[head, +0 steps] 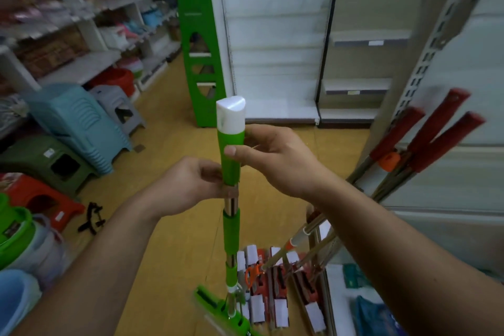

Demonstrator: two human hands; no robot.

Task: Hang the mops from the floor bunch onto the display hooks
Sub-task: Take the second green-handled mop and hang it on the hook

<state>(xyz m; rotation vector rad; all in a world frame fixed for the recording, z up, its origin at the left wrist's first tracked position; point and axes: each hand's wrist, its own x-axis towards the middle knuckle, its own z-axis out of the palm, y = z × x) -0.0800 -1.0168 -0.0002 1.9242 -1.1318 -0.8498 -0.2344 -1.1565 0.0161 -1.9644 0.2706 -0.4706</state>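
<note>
A green mop [231, 229] with a white cap stands upright in front of me, its green head on the floor at the bottom. My left hand [188, 185] grips the pole just below the green handle. My right hand [275, 158] holds the green handle higher up, thumb across its front. Several red-handled mops [425, 150] lean against the slotted display upright [433, 43] on the right, their heads [275, 292] bunched on the floor. No display hooks can be made out.
Stacked plastic stools [79, 123] in blue, grey, green and red line the left aisle, with buckets [16, 229] at the lower left. A green stand [199, 43] and white shelving [275, 35] stand ahead. A black object [91, 217] lies on the yellow floor.
</note>
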